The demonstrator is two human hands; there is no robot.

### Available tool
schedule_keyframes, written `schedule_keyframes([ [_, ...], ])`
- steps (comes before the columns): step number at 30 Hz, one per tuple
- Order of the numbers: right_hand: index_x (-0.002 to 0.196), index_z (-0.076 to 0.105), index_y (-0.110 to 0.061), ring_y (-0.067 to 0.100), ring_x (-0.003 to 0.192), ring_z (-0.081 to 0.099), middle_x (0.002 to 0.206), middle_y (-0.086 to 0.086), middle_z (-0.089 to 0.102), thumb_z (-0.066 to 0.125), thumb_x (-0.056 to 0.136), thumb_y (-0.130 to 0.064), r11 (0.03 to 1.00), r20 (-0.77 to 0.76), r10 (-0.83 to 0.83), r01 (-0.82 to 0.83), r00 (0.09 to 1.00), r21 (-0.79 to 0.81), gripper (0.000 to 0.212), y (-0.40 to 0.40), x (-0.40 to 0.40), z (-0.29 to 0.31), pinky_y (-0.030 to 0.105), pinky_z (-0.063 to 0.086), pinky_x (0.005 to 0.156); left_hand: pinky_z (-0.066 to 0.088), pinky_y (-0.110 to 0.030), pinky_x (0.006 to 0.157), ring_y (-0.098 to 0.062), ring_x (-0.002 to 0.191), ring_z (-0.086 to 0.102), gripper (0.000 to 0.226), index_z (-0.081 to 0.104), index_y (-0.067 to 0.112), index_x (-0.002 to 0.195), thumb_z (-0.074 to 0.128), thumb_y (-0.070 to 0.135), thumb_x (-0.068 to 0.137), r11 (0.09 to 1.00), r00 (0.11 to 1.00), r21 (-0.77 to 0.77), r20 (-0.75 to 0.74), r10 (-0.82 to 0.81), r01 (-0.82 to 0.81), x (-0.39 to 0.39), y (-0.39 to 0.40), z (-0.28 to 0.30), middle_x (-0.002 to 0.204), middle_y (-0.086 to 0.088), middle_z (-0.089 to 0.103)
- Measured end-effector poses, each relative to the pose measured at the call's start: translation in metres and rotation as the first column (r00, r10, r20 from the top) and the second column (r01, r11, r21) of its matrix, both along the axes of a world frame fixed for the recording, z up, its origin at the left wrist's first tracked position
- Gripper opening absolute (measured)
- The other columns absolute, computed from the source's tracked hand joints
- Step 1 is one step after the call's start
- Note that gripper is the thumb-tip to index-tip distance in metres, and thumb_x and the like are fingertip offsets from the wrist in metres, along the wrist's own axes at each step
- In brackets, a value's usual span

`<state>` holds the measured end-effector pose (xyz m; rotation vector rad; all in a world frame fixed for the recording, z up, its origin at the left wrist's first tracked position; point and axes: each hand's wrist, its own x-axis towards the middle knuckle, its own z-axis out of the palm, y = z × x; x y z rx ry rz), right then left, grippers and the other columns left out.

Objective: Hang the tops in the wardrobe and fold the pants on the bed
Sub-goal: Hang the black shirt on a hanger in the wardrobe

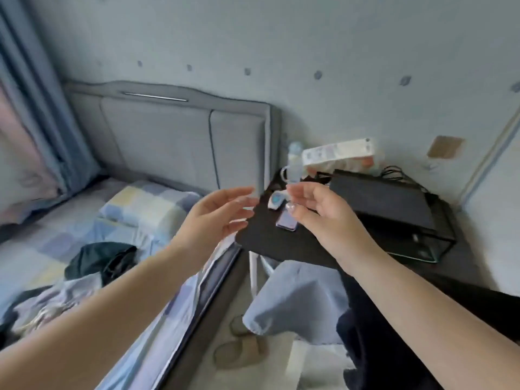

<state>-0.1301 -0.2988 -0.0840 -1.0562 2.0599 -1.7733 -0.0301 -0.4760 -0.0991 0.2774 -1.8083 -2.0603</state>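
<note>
My left hand [216, 215] and my right hand [318, 212] are raised in front of me, palms facing each other, fingers spread and holding nothing. They hover over the gap between the bed [64, 220] and a dark bedside table [281, 237]. On the bed at the lower left lie a dark crumpled garment [98, 260] and a pale striped garment [56, 299]. Light blue pants [295, 299] hang off the table's front, beside a black garment [374, 333]. The wardrobe is out of view.
The table carries a phone [287, 222], a small white and blue device [274, 202], a bottle [294, 161], a white box [337, 150] and a black case [385, 204]. A grey headboard [168, 136] stands behind the checked pillow [146, 204]. Slippers [239, 353] lie on the floor.
</note>
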Motion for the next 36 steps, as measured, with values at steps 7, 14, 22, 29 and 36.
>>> schedule_keyframes([
  [7,0.103,0.061,-0.031,0.002,0.103,0.059,0.109,-0.015,0.063,0.065,0.087,-0.025,0.893,0.249,0.421,-0.446,0.872,0.054,0.018,-0.16,0.081,-0.069,0.024,0.046,0.088,0.054,-0.02,0.071,-0.009,0.074,0.065,0.016,0.069,0.018,0.1,0.056,0.013,0.092,0.891,0.874,0.013,0.203,0.442,-0.454,0.155,-0.093,-0.054,0.089,0.003,0.074],
  [14,0.102,0.061,-0.034,-0.006,0.096,0.061,0.108,-0.014,0.065,0.063,0.089,-0.025,0.651,0.386,0.654,-0.744,0.651,0.152,0.016,-0.274,0.137,-0.115,0.015,0.047,0.078,0.052,-0.027,0.083,-0.015,0.087,0.067,0.017,0.068,0.015,0.106,0.058,0.017,0.092,0.658,0.614,0.014,0.375,0.695,-0.753,0.258,-0.139,-0.099,0.096,-0.001,0.073],
  [22,0.104,0.062,-0.032,-0.008,0.088,0.062,0.105,-0.012,0.065,0.063,0.09,-0.021,0.38,0.44,0.785,-0.9,0.436,0.215,0.017,-0.395,0.175,-0.124,0.009,0.047,0.068,0.051,-0.032,0.087,-0.012,0.088,0.067,0.013,0.069,0.022,0.101,0.059,0.02,0.093,0.359,0.313,-0.012,0.463,0.829,-0.933,0.311,-0.188,-0.119,0.097,0.002,0.073],
  [29,0.104,0.063,-0.029,0.007,0.1,0.06,0.107,-0.007,0.065,0.062,0.091,-0.022,0.195,0.552,0.774,-0.947,0.309,0.255,0.015,-0.452,0.225,-0.158,0.026,0.048,0.086,0.051,-0.025,0.077,-0.007,0.085,0.068,0.012,0.069,0.023,0.1,0.059,0.021,0.093,0.142,0.123,0.008,0.554,0.823,-0.99,0.362,-0.184,-0.15,0.093,0.007,0.074],
  [36,0.107,0.062,-0.029,0.008,0.105,0.059,0.111,-0.007,0.064,0.062,0.091,-0.025,0.036,0.615,0.754,-0.949,0.231,0.313,0.017,-0.479,0.297,-0.182,0.031,0.048,0.093,0.049,-0.023,0.07,-0.003,0.079,0.068,0.014,0.069,0.022,0.1,0.058,0.018,0.094,-0.037,-0.008,0.035,0.601,0.799,-0.999,0.427,-0.179,-0.179,0.09,0.007,0.074],
])
